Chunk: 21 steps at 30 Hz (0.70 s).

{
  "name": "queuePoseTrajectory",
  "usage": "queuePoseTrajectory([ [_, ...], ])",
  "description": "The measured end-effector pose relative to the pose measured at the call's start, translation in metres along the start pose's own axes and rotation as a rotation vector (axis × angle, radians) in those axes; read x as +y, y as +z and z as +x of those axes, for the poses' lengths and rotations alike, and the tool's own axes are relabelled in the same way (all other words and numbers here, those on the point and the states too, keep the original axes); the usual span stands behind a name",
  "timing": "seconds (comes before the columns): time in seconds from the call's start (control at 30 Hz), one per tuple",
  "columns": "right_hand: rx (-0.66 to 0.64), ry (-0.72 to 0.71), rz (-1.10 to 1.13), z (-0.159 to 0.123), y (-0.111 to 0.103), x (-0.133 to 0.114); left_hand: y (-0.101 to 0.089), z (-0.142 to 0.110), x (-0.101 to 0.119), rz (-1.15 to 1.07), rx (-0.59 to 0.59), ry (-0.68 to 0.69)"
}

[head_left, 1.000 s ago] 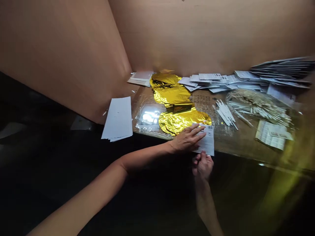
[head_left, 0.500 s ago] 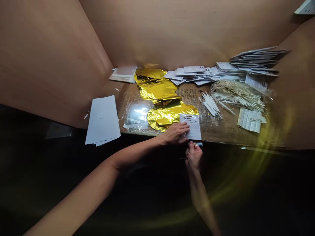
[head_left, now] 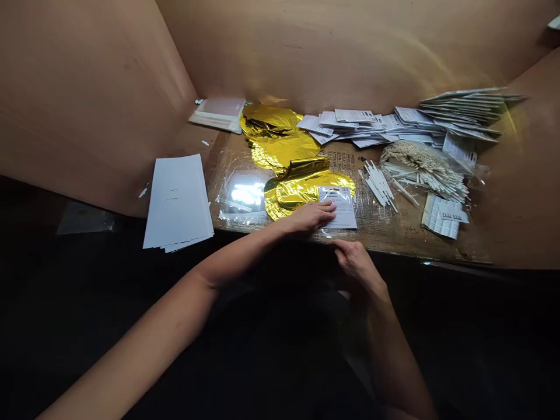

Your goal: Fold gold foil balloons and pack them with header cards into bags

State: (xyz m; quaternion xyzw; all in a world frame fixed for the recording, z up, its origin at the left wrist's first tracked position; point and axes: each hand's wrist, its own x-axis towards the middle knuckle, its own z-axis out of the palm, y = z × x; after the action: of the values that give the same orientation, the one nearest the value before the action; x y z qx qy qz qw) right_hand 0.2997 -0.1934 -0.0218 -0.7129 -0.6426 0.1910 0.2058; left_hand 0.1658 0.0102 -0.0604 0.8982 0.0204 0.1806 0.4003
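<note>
While the left hand [head_left: 310, 217] rests flat at the front of the bench [head_left: 405, 236], its fingers [head_left: 327, 211] stay extended and open, with the tips touching the left edge of a white printed card [head_left: 341, 209]. Nothing is gripped on that side. The card lies flat on the bench, near the front edge. Right hand [head_left: 356, 261] sits just below the card at the bench edge, fingers curled downward. Cannot tell if they pinch anything thin.

Directly left of the card and beside the left hand: gold foil balloons [head_left: 301, 191], in a crumpled pile that runs toward the back wall. Left of those lies a clear plastic bag [head_left: 240, 213] with glare on it. A stack of blank white sheets [head_left: 177, 201] sits further left, past the bench's corner. Right of the card: loose white sticks [head_left: 378, 184], more sticks in a net bag [head_left: 420, 172], and printed sheets [head_left: 440, 216]. Along the back are overlapping printed cards [head_left: 363, 125] and a fanned stack of cards [head_left: 468, 107], against plywood walls [head_left: 306, 52].
</note>
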Motion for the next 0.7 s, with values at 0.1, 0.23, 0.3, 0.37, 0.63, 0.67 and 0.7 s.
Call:
queuePoseTrajectory([
  [0.1, 0.042, -0.022, -0.121, 0.007, -0.003, -0.004, 0.001, -0.001, 0.001, -0.050, 0.035, 0.000],
  [0.23, 0.120, -0.101, -0.179, 0.028, -0.001, -0.010, -0.002, -0.001, 0.004, -0.114, 0.090, -0.040],
  [0.3, 0.236, -0.104, 0.056, 0.022, -0.009, -0.005, -0.005, -0.004, 0.005, -0.119, 0.111, -0.036],
  [0.37, 0.388, -0.014, 0.328, 0.000, -0.024, 0.007, -0.010, -0.009, 0.007, -0.088, 0.078, 0.003],
  [0.63, 0.275, 0.092, -0.126, -0.061, -0.016, 0.026, -0.022, -0.024, 0.018, -0.036, -0.094, 0.116],
  [0.67, 0.277, 0.057, -0.194, -0.053, -0.006, 0.023, -0.021, -0.024, 0.019, -0.025, -0.104, 0.103],
  [0.7, 0.302, 0.031, -0.214, -0.044, 0.002, 0.022, -0.020, -0.023, 0.020, -0.018, -0.114, 0.090],
])
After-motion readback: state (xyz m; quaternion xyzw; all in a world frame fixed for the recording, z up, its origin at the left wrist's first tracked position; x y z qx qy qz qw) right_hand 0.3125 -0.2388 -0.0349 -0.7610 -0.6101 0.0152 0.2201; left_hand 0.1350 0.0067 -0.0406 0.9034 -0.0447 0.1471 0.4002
